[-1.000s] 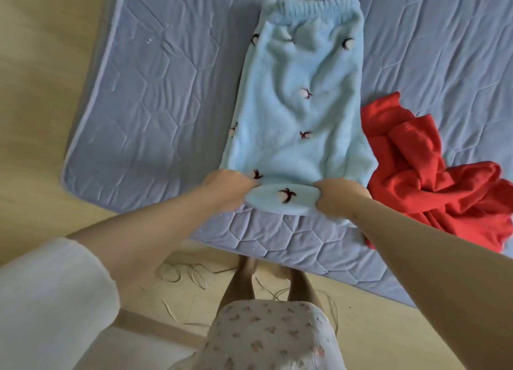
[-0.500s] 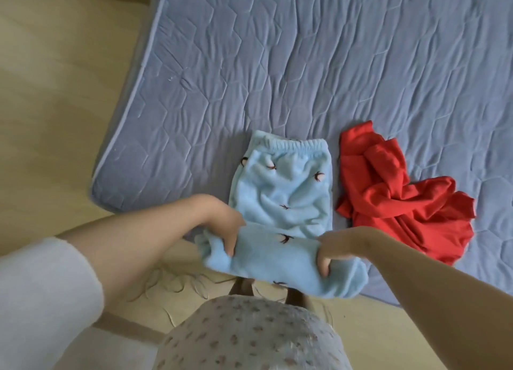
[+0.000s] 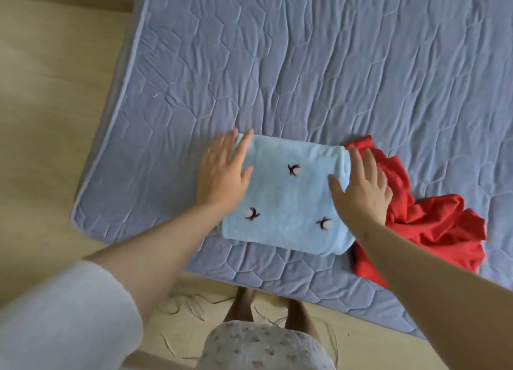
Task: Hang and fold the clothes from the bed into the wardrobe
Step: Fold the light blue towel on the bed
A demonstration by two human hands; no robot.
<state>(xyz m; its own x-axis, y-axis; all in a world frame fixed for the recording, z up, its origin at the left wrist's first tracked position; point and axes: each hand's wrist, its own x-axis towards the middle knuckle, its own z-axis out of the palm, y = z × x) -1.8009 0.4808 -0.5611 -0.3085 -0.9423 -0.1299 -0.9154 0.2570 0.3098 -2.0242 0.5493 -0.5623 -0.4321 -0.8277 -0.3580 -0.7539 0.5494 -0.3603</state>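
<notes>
At my feet: wood floor (image 3: 41,119), a few loose strands (image 3: 191,308) on it, just short of the bed (image 3: 305,64) edge.

Near corner of the bed: blue fleece trousers (image 3: 283,203), folded into a compact rectangle and lying flat, close to the bed's near edge.

Left hand (image 3: 222,172): flat, fingers straight and slightly spread. Palm is on the bundle's left edge, partly overhanging onto the bed cover.
Right hand (image 3: 361,186): same, flat and spread, on the bundle's right edge, thumb on the blue fabric. Neither hand grips anything.

Right fingers (image 3: 370,164) reach out over the red garment (image 3: 433,222). Can't tell whether they touch it. The red garment is a crumpled heap, unfolded, touching the trousers' right side.

Farther back: wrinkled quilted bed cover. Wardrobe not in view.

My read: the fold on the trousers looks done, and I'm pressing and squaring the bundle. Task is partway. One piece is folded but not stowed, and the red one isn't started.

Next move, as I judge it:
- Slide both hands under the short sides and lift the bundle level.
- Fleece looks thick and springy, so the top layer will likely want to open. Keep light pressure on it.
- Lift clear of the red heap so it doesn't drag along.
- Then take it to the wardrobe and come back for the red piece.
</notes>
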